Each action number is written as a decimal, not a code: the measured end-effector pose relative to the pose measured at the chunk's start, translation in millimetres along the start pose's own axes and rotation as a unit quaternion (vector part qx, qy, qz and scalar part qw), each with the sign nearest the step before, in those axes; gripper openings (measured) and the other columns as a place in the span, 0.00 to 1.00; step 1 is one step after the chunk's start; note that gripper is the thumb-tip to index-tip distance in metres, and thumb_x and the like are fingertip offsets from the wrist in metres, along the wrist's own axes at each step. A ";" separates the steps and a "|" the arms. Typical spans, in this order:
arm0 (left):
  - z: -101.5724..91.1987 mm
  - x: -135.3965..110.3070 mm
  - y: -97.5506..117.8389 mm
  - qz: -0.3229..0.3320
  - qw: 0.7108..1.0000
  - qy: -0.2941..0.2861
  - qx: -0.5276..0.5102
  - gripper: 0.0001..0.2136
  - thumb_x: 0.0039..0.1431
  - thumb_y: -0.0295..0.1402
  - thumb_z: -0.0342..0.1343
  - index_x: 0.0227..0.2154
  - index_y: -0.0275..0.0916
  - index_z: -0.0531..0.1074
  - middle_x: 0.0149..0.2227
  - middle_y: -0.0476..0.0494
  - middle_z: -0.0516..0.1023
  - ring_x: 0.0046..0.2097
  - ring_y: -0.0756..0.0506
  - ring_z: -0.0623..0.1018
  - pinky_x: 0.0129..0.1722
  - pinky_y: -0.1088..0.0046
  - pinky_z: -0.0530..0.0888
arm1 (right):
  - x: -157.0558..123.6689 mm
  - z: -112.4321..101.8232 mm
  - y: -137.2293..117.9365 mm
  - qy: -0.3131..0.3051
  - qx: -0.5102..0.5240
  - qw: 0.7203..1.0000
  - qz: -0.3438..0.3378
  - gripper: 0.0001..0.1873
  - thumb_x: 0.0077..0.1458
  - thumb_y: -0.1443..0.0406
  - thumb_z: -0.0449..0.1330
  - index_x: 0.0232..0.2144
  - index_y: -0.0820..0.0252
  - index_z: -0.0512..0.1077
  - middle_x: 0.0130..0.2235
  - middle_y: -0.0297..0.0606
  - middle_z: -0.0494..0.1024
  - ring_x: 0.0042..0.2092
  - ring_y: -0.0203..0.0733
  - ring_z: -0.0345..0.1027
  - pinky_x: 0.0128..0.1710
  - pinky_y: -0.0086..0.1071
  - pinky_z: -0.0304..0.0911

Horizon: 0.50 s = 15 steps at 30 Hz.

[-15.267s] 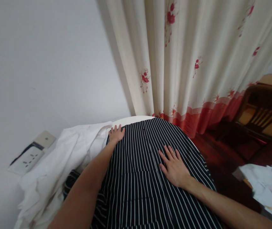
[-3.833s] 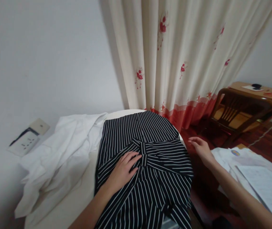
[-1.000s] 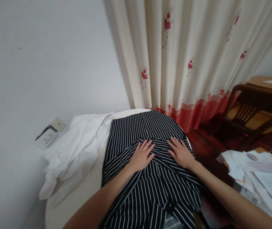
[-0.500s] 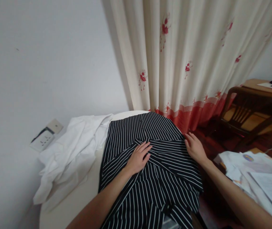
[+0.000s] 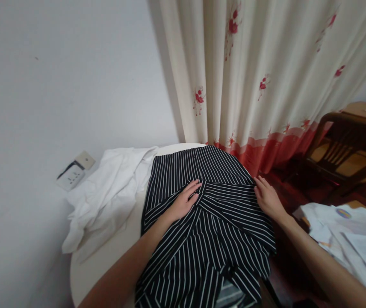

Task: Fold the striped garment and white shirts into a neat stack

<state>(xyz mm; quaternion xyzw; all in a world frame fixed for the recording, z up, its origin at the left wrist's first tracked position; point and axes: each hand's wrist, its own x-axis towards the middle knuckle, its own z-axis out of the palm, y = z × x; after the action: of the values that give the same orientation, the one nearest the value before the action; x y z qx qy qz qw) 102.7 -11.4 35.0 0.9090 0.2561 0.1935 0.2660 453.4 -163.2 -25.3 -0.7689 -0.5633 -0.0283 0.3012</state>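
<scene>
A black garment with thin white stripes [image 5: 216,239] is spread over a round white table [image 5: 106,269], with folds and a gathered seam near its middle. My left hand [image 5: 184,203] lies on the cloth beside that seam, fingers stretched out and slightly apart. At the garment's right edge rests my right hand [image 5: 268,196], its fingers extended over the border of the cloth. Neither hand visibly grips the fabric. The garment's near end is bunched, with a greyish inner side showing, and runs out of the bottom of the view.
A crumpled white cloth [image 5: 112,184] lies on the table's left side, by a wall socket [image 5: 72,175]. Behind the table hangs a cream curtain [image 5: 243,98] with red flowers. To the right are a wooden chair [image 5: 333,149] and papers [image 5: 362,231] on a stack.
The view has turned a little to the left, so everything sits further right. My left hand stays on the cloth near the seam with fingers slightly shifted; my right hand remains at the edge.
</scene>
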 end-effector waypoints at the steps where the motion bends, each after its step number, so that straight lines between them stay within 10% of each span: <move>1: -9.4 -5.5 2.0 -0.006 1.000 0.011 -0.006 0.22 0.73 0.39 0.42 0.67 0.46 0.60 0.70 0.47 0.59 0.71 0.46 0.56 0.71 0.58 0.55 | -2.6 -4.9 -2.0 0.021 0.022 0.999 -0.010 0.27 0.68 0.58 0.44 0.62 0.65 0.65 0.66 0.55 0.64 0.68 0.55 0.56 0.66 0.54 0.55; 7: -46.2 -78.8 41.3 0.003 0.999 -0.030 0.026 0.21 0.70 0.34 0.49 0.64 0.48 0.65 0.67 0.47 0.65 0.70 0.44 0.60 0.70 0.54 0.58 | -56.5 -34.4 -23.9 0.076 0.126 0.987 -0.069 0.19 0.66 0.59 0.51 0.54 0.56 0.72 0.59 0.47 0.70 0.61 0.51 0.64 0.63 0.51 0.60; 15: -9.4 -167.2 119.4 0.035 0.987 -0.153 0.018 0.21 0.67 0.37 0.57 0.62 0.50 0.68 0.65 0.45 0.69 0.68 0.41 0.64 0.69 0.53 0.59 | -155.5 -50.5 -55.2 -0.041 0.171 0.954 -0.242 0.18 0.62 0.68 0.56 0.52 0.48 0.74 0.58 0.41 0.73 0.62 0.52 0.64 0.60 0.52 0.64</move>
<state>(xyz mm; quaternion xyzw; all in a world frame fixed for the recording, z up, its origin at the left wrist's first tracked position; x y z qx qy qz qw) 8.6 -189.6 75.9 0.9409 0.1838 0.0564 0.2790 363.1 -310.1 -19.8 -0.5471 -0.7406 0.0275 0.3891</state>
